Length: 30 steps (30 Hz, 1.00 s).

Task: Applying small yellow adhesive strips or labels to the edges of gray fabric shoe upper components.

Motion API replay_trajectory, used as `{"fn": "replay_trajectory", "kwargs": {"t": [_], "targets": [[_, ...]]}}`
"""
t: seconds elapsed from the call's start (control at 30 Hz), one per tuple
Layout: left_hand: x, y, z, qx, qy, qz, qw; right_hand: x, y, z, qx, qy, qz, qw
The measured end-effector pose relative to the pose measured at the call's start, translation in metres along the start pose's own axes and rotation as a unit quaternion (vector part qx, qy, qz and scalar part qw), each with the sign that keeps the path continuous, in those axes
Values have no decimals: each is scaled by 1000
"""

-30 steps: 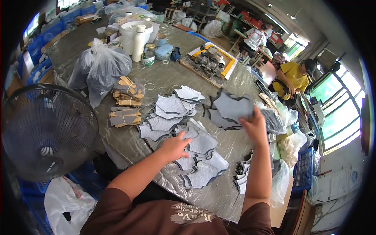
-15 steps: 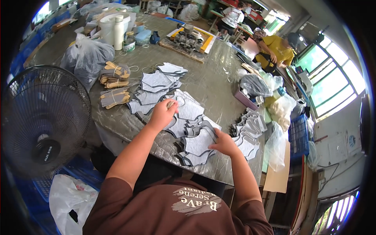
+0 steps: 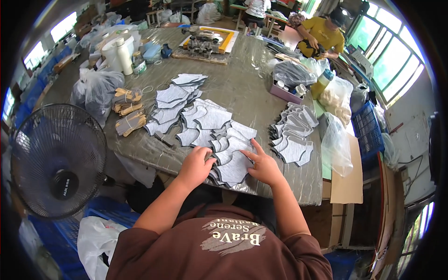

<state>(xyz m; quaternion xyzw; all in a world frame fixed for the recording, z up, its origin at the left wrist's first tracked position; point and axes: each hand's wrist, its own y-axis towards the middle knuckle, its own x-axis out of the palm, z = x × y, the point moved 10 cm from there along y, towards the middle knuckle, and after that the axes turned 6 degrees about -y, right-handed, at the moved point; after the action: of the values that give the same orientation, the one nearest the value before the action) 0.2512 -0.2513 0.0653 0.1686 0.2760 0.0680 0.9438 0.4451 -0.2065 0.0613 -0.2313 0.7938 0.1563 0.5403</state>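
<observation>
Cut grey fabric pieces [image 3: 234, 167] with curved edges and dark undersides lie in an overlapping stack at the table's near edge. At the left side of that stack is my left hand [image 3: 196, 166], its fingers bent and the thumb apart from them, with nothing visible in it. My right hand [image 3: 264, 164] rests on the right side of the stack, index and middle fingers spread over the top piece. Beyond them, more grey pieces [image 3: 205, 115] continue in fanned piles, with another pile [image 3: 172, 100] further left. A small dark tool [image 3: 163, 138] lies left of the piles.
Another fanned pile of grey pieces [image 3: 294, 133] lies on the right, below a purple box [image 3: 285, 93]. Banded bundles [image 3: 130, 122] and a filled plastic bag [image 3: 95, 91] sit on the left. A black fan [image 3: 58, 161] stands near. A person in yellow [image 3: 322, 37] works at far right.
My left hand has come down and nearer, from above the middle pile to the near stack's left edge. My right fingers have spread on the pieces, which now lie flatter. The view has shifted.
</observation>
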Motion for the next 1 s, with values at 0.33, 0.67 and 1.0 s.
{"fn": "replay_trajectory", "kwargs": {"t": [0.33, 0.67, 1.0], "targets": [[56, -15, 25, -6, 91, -158, 983, -20, -13, 28, 53, 40, 146, 987], [33, -9, 20, -29, -39, -101, 994, -7, -40, -13, -60, -6, 199, 978], [54, -13, 34, -104, -199, -279, 934, -15, -55, -3, 43, 202, 174, 963]]}}
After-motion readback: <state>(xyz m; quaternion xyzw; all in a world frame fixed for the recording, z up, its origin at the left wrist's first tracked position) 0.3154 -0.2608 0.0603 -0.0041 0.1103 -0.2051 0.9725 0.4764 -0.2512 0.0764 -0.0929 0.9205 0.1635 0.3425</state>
